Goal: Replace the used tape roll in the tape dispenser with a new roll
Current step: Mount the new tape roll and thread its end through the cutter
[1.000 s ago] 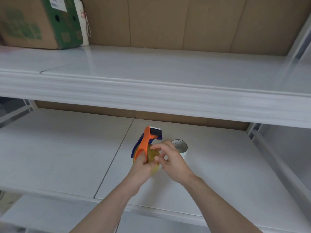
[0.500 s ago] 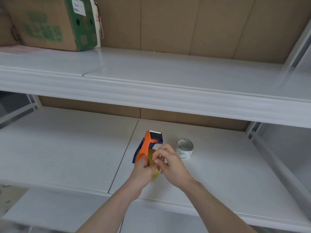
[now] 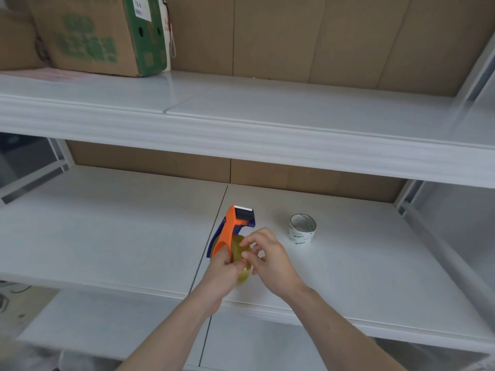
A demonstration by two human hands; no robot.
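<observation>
While the left hand [image 3: 223,266] grips the orange-and-blue tape dispenser [image 3: 232,228] over the white shelf [image 3: 361,263], the right hand [image 3: 270,259] pinches its yellowish roll [image 3: 242,266], largely hidden by fingers. A white-cored roll [image 3: 302,229] stands nearby, apart.

2 bare arms came up from the bottom of the picture. No sleeves showed on them, so each arm was bare from the hand down to the picture's edge. The left hand [image 3: 222,266] and the right hand [image 3: 270,261] had no gloves. No rings, watch or bands could be seen on the fingers or wrists.
</observation>
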